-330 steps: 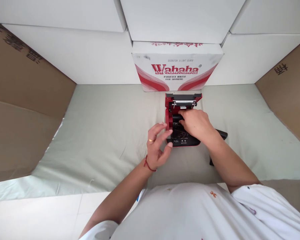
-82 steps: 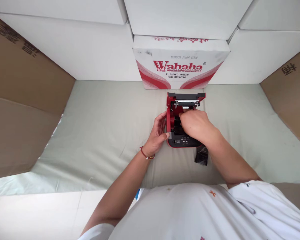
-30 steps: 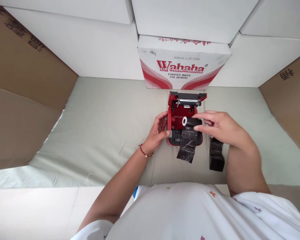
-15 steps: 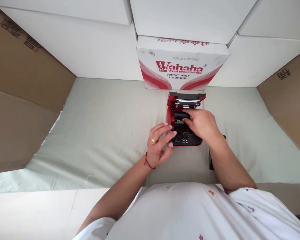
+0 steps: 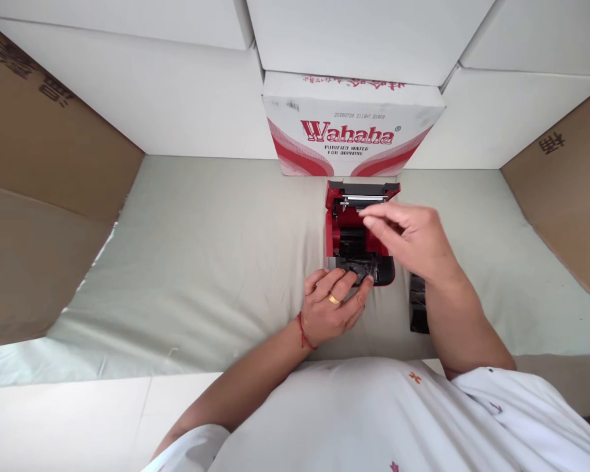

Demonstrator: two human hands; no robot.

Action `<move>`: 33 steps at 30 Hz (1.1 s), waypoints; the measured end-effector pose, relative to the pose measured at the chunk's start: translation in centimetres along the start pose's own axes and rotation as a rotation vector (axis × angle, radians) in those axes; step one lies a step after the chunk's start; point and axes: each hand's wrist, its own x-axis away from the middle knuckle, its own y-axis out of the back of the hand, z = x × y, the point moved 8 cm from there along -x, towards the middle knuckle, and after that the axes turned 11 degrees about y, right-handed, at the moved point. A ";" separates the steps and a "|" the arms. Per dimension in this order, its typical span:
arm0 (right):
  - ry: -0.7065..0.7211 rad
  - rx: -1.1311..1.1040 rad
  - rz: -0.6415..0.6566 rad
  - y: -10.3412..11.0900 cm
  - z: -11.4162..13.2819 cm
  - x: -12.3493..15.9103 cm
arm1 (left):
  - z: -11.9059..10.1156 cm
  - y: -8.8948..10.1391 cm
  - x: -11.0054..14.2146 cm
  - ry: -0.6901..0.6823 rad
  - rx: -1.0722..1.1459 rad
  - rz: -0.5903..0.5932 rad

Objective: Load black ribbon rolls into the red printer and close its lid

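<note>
Far left: brown cardboard box (image 5: 54, 164), dark printed characters on its side. White boxes (image 5: 177, 92) stacked in two rows across the back, above the pale green cloth (image 5: 216, 242). Wahaha carton (image 5: 358, 147), purified water by its print, stands against them.

Left hand (image 5: 332, 305): palm down, fingertips on wrinkled black film (image 5: 361, 267) at the front edge of the red case; cannot tell whether it is pinched or only pressed. Red case (image 5: 329, 233) sits on the cloth just in front of the carton, its lid (image 5: 368, 189) raised at the rear. Inside, a black roll (image 5: 353, 236) lies crosswise in the bay, behind the film.

Right hand (image 5: 408, 239): raised over the case's right side, fingers half curled, thumb and forefinger slightly apart, nothing seen between them. Below it, a black strip (image 5: 417, 305), partly behind the forearm. Far right: second cardboard box (image 5: 565, 190).
</note>
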 end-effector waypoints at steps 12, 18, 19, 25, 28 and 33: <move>0.262 0.376 0.060 0.2 0.9 -0.4 | 0.8 -1.6 0.7 0.185 0.091 0.107; 0.277 0.420 0.306 -1.3 2.0 3.4 | 0.6 -1.0 0.7 0.156 0.081 0.061; 0.269 0.436 0.343 -1.8 2.0 3.8 | 0.6 -1.1 0.7 0.166 0.088 0.077; 0.271 0.579 0.408 -3.2 2.6 4.6 | -0.8 -0.3 0.2 0.003 -0.093 -0.049; 0.281 0.591 0.412 -3.3 2.4 4.6 | -0.9 -0.4 0.0 -0.004 -0.101 -0.038; 0.305 0.527 0.221 -2.8 2.4 5.3 | 0.1 0.2 -0.2 0.045 0.058 -0.029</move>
